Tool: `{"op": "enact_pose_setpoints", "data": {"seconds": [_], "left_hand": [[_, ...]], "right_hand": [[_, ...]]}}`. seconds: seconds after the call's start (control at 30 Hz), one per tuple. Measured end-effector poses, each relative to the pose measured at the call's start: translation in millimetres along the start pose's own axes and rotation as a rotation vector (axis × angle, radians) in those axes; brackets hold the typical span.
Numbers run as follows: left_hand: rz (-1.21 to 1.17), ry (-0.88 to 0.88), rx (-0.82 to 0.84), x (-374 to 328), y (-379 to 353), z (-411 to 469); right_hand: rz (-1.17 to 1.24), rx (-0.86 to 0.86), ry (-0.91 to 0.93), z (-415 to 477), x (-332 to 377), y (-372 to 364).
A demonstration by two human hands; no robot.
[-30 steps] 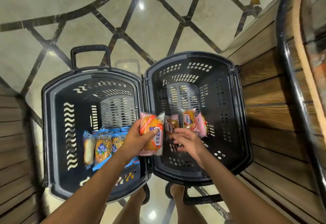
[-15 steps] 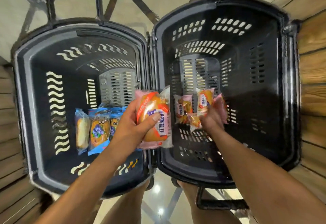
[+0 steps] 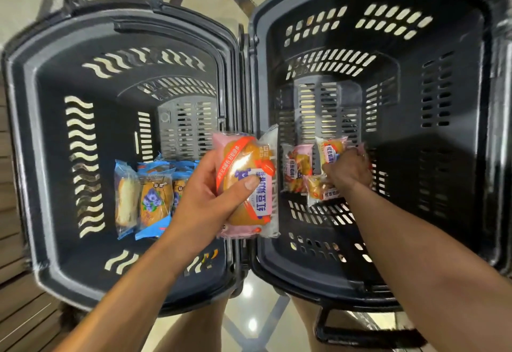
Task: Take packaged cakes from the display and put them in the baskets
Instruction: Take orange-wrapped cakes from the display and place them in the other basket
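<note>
While the left hand [image 3: 206,199] grips a pink-wrapped cake [image 3: 248,182] over the seam between the two baskets, thumb pressed on its front, the right hand [image 3: 347,171] reaches down among the pink packs [image 3: 297,169] on the right basket [image 3: 457,158] floor; whether its fingers are closed on one, I cannot tell. Blue packs [image 3: 152,199] lie in the left basket [image 3: 50,158]. The cake looks light and squashy in slick film, so it is best held gently across the middle.

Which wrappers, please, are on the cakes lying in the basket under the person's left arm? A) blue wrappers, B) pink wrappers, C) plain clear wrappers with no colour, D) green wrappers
A: the cakes in the left basket sit in blue wrappers, one printed with blueberries, while the pink-wrapped cakes lie in the right basket.
</note>
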State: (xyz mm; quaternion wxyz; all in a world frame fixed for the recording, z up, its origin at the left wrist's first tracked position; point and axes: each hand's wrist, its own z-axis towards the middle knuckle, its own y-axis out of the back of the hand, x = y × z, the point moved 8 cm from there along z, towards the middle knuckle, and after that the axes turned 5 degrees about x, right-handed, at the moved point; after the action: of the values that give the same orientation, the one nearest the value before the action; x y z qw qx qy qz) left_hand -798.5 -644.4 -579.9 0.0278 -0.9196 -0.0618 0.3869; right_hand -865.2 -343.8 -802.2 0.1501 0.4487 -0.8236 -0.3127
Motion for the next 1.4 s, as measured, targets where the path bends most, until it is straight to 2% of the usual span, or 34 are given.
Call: {"op": "enact_pose_setpoints", "data": {"seconds": [0.13,0.33,0.4,0.5,0.63,0.83,1.03,1.17,1.4], "left_hand": [[-0.011,0.051,-0.021,-6.6,-5.0,-5.9],[-0.028,0.2,-0.134,-16.1,-11.7,-30.4],[-0.009,0.225,-0.159,-32.4,-17.5,-45.8],[0.016,0.221,-0.141,-71.8,-34.2,-78.7],[0.016,0.167,-0.099,-136.2,-60.0,-130.6],[0.059,0.036,0.071,-247.7,-109.0,-216.0],[0.13,-0.091,0.23,-295.1,-104.2,-261.1],[0.222,-0.179,0.39,-331.8,-113.5,-316.7],[0.381,-0.255,0.616,-328.1,-132.7,-372.6]], "right_hand": [[0.093,0.038,0.047,9.6,-23.9,-11.0],[0.372,0.1,0.2,-50.3,-34.3,8.5],[0.476,0.121,0.276,-101.3,-26.6,36.8],[0.695,0.159,0.36,-231.1,3.4,127.4],[0.749,0.175,0.505,-341.9,17.6,205.6],[0.699,0.064,0.63,-467.6,23.6,299.1],[0.75,-0.06,0.593,-547.4,4.3,359.9],[0.95,-0.065,0.55,-591.1,-9.6,365.4],[1.33,-0.055,0.447,-674.0,-57.8,334.4]]}}
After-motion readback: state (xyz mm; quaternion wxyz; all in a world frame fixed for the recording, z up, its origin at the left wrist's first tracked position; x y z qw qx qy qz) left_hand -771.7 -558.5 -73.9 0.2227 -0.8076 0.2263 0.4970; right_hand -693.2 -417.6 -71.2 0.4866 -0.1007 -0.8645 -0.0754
